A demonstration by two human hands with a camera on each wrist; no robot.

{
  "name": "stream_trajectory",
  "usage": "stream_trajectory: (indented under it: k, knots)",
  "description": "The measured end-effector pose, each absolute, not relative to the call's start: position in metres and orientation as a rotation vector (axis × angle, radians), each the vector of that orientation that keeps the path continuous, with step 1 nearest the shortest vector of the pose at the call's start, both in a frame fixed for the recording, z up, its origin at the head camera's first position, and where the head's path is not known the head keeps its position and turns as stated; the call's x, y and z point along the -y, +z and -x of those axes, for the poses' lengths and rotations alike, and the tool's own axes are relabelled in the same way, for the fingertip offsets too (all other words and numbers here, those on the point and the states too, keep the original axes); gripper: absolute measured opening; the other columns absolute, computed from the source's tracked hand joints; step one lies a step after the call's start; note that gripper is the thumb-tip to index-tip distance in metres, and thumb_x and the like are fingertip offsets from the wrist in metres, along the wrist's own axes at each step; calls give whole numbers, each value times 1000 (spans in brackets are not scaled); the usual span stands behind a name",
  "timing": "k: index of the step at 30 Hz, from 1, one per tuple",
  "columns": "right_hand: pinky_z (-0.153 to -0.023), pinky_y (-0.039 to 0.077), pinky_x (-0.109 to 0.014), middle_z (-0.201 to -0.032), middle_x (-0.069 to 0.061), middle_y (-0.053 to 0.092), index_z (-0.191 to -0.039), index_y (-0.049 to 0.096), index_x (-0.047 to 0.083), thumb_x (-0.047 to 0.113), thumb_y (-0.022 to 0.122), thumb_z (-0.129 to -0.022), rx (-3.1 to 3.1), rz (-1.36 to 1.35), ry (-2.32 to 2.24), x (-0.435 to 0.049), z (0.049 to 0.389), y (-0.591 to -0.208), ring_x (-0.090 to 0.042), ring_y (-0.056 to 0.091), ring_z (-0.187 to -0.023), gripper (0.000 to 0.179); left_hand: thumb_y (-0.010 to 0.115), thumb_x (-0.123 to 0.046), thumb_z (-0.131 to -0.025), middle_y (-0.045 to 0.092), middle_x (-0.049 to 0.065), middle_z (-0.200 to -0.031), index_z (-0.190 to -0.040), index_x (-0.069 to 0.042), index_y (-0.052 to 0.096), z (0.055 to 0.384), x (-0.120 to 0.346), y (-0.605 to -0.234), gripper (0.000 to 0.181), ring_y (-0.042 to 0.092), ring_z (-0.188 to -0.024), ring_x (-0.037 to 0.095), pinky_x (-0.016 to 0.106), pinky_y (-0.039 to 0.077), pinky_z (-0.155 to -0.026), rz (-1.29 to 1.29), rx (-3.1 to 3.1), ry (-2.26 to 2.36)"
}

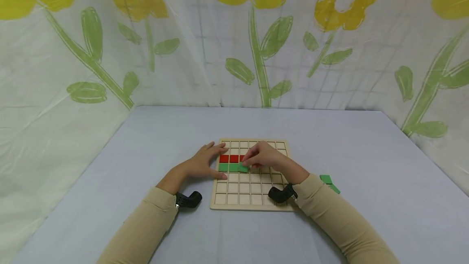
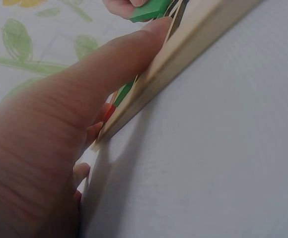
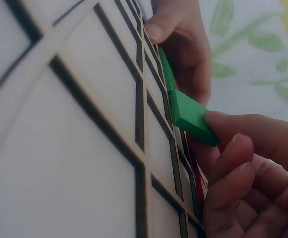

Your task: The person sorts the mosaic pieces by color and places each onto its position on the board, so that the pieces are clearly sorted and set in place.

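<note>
A wooden grid board [image 1: 244, 188] lies on the table. Along its upper left, red tiles [image 1: 224, 159] fill a row of cells, with green tiles [image 1: 223, 167] in the row below. My right hand [image 1: 266, 156] pinches a green square tile [image 3: 191, 116] by one edge. In the right wrist view that tile stands tilted at the grid, its far side right at a cell beside the seated green. My left hand [image 1: 202, 161] lies spread at the board's left edge, thumb [image 2: 134, 47] on the rim. The right hand covers part of the red row.
Loose green tiles [image 1: 325, 179] lie on the white table [image 1: 176, 129] to the right of the board, close by the right sleeve [image 1: 329, 211]. Behind the table hangs a flower-printed curtain [image 1: 205, 52].
</note>
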State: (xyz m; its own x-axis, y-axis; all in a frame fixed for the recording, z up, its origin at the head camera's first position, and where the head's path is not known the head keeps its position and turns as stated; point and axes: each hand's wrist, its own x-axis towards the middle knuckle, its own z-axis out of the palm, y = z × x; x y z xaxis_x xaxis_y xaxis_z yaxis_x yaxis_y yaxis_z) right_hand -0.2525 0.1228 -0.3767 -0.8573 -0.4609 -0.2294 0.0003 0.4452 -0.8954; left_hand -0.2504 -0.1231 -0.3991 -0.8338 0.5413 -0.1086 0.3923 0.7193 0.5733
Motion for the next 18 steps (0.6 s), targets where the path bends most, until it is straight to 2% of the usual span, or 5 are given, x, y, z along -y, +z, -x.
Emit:
stream_trajectory:
  k: [9,18]
  knots:
    - [-53,46,-22,-74,3,68,-90,72,-2,6,70,-81,-2296,444,-1371,-124,252,-377,-9,50,-53,12,76,-53,-69,18,-7,-157,-144,-23,35,251,123,-399,90,-1,-146,29,58,6,-115,-742,-2656,801]
    - [-50,41,-23,-77,-4,68,-86,73,1,7,70,-82,-2401,603,-1275,-122,252,-379,-10,45,-51,8,76,-52,-69,17,-5,-157,-144,-22,35,251,123,-400,90,-1,-146,30,58,4,-115,-755,-2654,807]
